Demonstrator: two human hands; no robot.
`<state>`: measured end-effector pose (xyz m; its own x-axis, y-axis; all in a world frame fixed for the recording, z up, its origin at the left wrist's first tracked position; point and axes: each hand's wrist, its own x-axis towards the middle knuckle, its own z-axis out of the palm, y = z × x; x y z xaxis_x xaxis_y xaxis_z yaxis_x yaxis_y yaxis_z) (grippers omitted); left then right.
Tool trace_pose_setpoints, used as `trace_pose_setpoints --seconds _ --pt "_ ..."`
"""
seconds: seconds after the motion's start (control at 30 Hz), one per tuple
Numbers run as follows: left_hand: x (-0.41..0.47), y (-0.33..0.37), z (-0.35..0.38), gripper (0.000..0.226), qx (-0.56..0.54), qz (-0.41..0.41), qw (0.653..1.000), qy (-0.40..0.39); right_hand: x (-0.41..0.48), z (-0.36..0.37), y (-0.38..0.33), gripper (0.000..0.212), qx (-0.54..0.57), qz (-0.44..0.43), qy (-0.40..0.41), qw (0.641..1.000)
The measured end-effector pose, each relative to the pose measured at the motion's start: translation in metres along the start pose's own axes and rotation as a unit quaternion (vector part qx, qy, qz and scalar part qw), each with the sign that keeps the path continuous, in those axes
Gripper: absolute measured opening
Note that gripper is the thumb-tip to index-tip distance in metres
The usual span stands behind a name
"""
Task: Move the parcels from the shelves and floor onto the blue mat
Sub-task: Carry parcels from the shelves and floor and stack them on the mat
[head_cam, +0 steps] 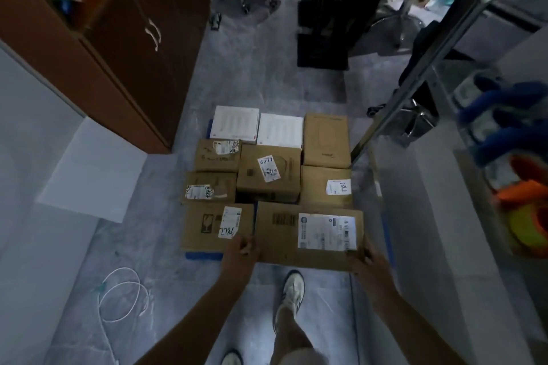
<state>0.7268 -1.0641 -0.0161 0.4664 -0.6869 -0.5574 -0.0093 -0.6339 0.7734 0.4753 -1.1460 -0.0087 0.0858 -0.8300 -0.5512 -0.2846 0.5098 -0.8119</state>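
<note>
Gripping the large cardboard box [308, 234] from both sides: left hand [241, 249] on its near-left corner, right hand [363, 258] on its near-right corner. The fingers of both hands curl round the box edges and hold nothing else. The box has a big white shipping label on top and sits at the near-right of the blue mat [204, 255]. Cannot tell if it rests fully on the mat or is held just above it.

The mat lies on the floor, mostly covered, with blue showing only at the near-left edge and along the right side. Parcels on it:
- The brown box marked 98LL [216, 228] is near-left, touching the large box.
- The box with the scribbled label [210, 187] is behind that one.
- The small brown box [218, 154] is further back.
- The box labelled 8825 [268, 172] is in the centre and stands taller than its neighbours.
- The right-side box with the 98LL label [326, 187] is behind the large box.
- The plain brown box [326, 139] is at far right.
- Two flat white parcels [235, 126] [280, 130] lie side by side along the far edge.

The brown cabinet [133, 53] stands to the left and the metal shelf rack [415, 68] to the right. A white cable [124, 296] is coiled on the floor near-left. A white sheet [92, 172] lies beside the cabinet. The person's white shoe [292, 284] is just behind the large box.
</note>
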Motion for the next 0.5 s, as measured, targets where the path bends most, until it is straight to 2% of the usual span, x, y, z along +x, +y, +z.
trace_pose_setpoints --seconds 0.1,0.37,0.43,0.5 --pt "0.047 -0.005 0.033 0.006 -0.008 -0.051 0.998 0.029 0.067 0.000 0.012 0.048 0.006 0.036 0.003 0.999" --pt "0.188 -0.084 0.119 0.042 -0.012 -0.151 0.988 0.045 0.245 0.028 0.108 0.054 -0.042 0.088 -0.002 0.995" --pt "0.223 -0.117 0.138 0.038 0.026 -0.149 0.988 0.038 0.282 0.040 0.143 0.054 -0.048 0.104 -0.006 0.993" --pt "0.257 -0.146 0.154 0.019 0.041 -0.135 0.989 0.035 0.314 0.053 0.177 0.054 -0.057 0.122 -0.013 0.991"
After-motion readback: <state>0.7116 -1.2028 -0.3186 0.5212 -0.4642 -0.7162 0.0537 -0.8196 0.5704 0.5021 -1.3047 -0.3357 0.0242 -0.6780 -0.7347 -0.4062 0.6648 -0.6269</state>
